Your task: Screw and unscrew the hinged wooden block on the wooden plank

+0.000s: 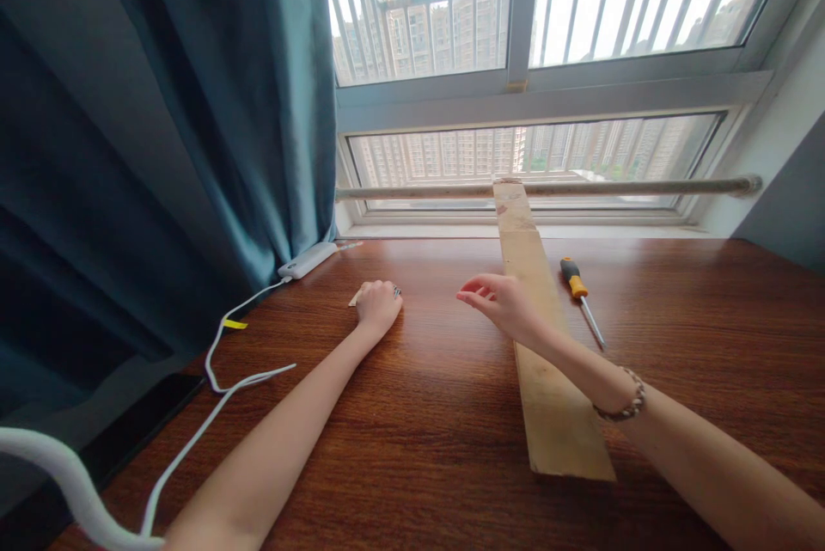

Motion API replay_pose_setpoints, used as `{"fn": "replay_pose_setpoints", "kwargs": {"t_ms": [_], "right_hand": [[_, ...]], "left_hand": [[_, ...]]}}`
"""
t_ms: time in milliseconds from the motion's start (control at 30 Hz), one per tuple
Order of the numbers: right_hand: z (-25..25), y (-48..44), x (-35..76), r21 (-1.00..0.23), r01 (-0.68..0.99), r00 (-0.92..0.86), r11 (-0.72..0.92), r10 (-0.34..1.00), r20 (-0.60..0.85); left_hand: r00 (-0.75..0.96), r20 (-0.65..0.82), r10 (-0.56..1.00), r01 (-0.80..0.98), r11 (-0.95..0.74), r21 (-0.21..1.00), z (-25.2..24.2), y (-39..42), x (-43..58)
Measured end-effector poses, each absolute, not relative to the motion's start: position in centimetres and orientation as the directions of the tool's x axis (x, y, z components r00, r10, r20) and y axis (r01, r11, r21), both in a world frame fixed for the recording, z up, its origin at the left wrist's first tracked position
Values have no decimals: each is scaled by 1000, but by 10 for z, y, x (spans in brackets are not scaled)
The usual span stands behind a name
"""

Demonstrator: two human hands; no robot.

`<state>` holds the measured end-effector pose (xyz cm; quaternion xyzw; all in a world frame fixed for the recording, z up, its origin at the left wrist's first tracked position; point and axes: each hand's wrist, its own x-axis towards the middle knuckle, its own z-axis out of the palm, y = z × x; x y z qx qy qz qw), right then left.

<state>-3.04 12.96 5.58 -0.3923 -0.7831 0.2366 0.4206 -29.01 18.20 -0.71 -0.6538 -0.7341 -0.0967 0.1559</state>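
My left hand (379, 309) rests closed on the brown desk. A small pale flat piece (354, 299) pokes out at its left side, and a bit of something dark and striped (397, 292) shows at its right edge; what the fingers hold is hidden. Above the wooden board (560, 413), my right hand (506, 306) has its thumb and fingertips drawn together in a pinch. Anything between those tips is too small to make out. The board runs from the near desk area to the window rail. Right of it lies a screwdriver (576, 283) with a black and yellow handle.
The wood-grain desk (412, 465) reaches the window sill. A horizontal rail (612, 188) crosses before the window, under the board's far end. At left are a blue curtain (212, 87), a white power strip (308, 260) and white cables (212, 353) with a yellow tag (235, 324).
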Motion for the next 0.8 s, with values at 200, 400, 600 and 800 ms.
{"fn": "replay_pose_setpoints", "kwargs": {"t_ms": [200,400,600,800], "right_hand": [[62,130,-27,-695,415,-326,588,809,489],[66,158,8,-645,597,-12,476,810,587],[37,163,55,-871,460,402,171,835,376],[8,102,61,-991,87,205,102,972,118]], "left_hand": [[-126,369,921,987,153,-43,-6,182,-290],[-9,434,901,999,-12,47,8,165,-263],[208,281,937,705,-342,621,15,126,-196],[249,-189,950,-20,201,979,16,110,-122]]}}
